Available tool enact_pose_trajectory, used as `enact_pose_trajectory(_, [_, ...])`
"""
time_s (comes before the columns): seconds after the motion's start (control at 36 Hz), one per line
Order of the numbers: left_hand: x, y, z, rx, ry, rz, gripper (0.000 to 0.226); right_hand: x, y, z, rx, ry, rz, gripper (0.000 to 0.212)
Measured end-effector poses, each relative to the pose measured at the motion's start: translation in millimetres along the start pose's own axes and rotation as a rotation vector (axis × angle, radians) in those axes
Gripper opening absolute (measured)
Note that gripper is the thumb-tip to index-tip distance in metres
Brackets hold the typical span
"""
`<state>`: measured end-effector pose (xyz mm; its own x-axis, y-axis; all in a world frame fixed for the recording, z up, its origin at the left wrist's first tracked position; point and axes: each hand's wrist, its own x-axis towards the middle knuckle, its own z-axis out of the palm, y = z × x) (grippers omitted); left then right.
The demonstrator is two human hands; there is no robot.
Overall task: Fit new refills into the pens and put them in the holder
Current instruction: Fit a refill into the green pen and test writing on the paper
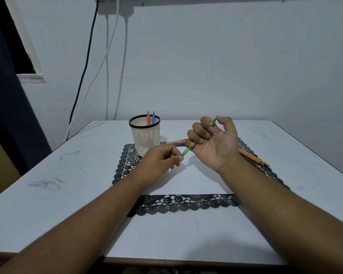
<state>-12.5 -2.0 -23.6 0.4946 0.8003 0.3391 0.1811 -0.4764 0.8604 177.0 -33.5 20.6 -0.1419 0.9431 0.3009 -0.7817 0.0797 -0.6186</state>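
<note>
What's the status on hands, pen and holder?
Right hand grips green pen. Left hand pinches at its lower tip. Holder upright, red and blue pens inside. Nothing blocking.

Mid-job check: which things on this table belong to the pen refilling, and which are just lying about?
Job:
green pen, gripped by right hand
left hand pinching at its tip
holder with red pen and blue pen
red packet, probably refills

Lying about:
orange pencils
black lace mat
wall cables
</note>
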Motion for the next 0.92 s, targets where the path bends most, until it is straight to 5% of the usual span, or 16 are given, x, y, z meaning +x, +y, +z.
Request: enact_pose_trajectory(0.92, [-0.3, -2.2, 1.2, -0.014, -0.015, 0.012, 0.011, 1.0, -2.4, -3.9, -0.043, -0.083, 0.044, 0.034])
